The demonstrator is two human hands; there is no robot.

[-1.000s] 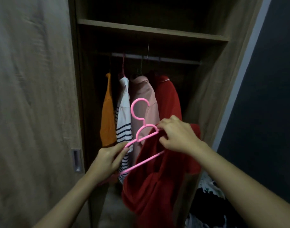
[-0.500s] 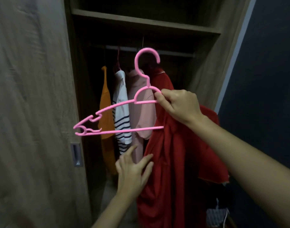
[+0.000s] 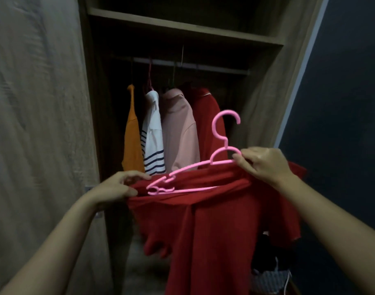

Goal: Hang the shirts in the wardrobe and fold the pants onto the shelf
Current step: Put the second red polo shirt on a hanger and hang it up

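Both forearms bare, reaching forward and up from the lower corners. Left grip (image 3: pixel 118 186): fingers curled, thumb on top, pinching the red shirt (image 3: pixel 214 231) at its edge. Right grip (image 3: pixel 265 165): held higher, fingertips pinching the pink hanger (image 3: pixel 195 166).

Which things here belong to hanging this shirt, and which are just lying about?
In use: red shirt, pink hanger, left hand, right hand, rail.
Lying about: orange top, striped shirt, peach shirt, hung red shirt, top shelf.
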